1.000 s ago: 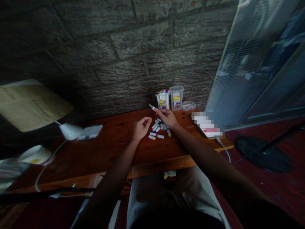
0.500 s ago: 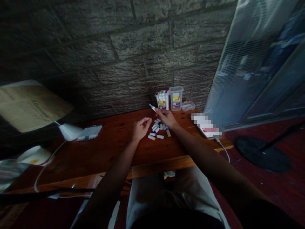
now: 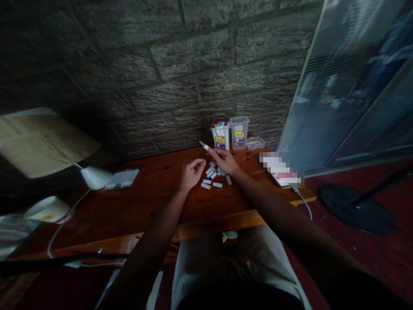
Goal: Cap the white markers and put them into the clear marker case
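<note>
A white marker (image 3: 205,146) is pinched in my right hand (image 3: 225,161), its uncovered nib pointing up and to the left. My left hand (image 3: 192,173) hovers just left of it, fingers curled together with thumb and index pressed at the tips; whether something small is between them I cannot make out. Red marks show on its fingers. Below and between both hands, several short marker caps (image 3: 216,184) with coloured ends lie loosely on the wooden table (image 3: 161,189). Behind my right hand stands a clear box of markers (image 3: 220,140), with a taller clear box (image 3: 239,133) beside it.
A shallow clear plastic piece (image 3: 256,143) lies right of the boxes. Farther right is a blurred-out device (image 3: 280,172) with a cable. On the left are a row of white markers (image 3: 124,178), a lamp (image 3: 48,142) and a paper cup (image 3: 48,210). A stone wall (image 3: 193,56) rises behind.
The right hand and its marker have shifted slightly to the left. The left hand keeps nearly the same place and finger pose. The caps lie as before.
</note>
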Demonstrator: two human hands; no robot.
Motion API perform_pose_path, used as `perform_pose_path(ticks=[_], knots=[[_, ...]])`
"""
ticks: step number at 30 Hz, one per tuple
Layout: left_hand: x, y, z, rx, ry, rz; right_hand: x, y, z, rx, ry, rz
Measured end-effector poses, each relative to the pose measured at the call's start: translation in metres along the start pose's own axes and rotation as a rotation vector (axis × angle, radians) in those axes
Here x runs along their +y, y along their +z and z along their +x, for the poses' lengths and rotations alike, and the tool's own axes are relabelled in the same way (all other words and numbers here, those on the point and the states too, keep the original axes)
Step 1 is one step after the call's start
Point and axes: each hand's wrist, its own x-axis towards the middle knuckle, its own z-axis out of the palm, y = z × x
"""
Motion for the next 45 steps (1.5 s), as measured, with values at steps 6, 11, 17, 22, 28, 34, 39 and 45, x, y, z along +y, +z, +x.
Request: perform_pose_path(ticks=[6,11,17,22,28,34,39,45], knots=[[-0.0003,0.0003,0.0002,-0.001,-0.001,-0.007,0.0017,-0.0001,0.0004,0.058,0.030,0.008],[0.0000,0.0000,-0.0003,0.000,-0.001,-0.009,0.0013,0.0007,0.0001,0.056,-0.051,-0.007],[0.0003,0.0000,-0.0002,-0.009,-0.011,-0.012,-0.0014,-0.0008,0.0005,0.047,-0.029,-0.025],[0.0006,0.0003,-0.0002,-0.002,-0.014,-0.030,0.0015,-0.0032,0.0007,0.053,-0.012,-0.041],[-0.0014,0.0000,-0.0001,-0.005,-0.007,-0.010,0.0068,-0.0023,0.0020,0.009,0.001,-0.032],[-0.0005,-0.0003,0.0001,-0.017,-0.024,-0.019,0.0040,-0.0037,0.0041,0.063,-0.100,-0.004],[0.0009,-0.0006,0.0001,-0.012,-0.028,-0.041,0.0038,-0.0062,0.0044,0.074,-0.077,-0.089],[-0.0001,0.0003,-0.0001,-0.002,-0.026,-0.078,0.0019,-0.0081,0.0035,0.096,-0.026,-0.163]])
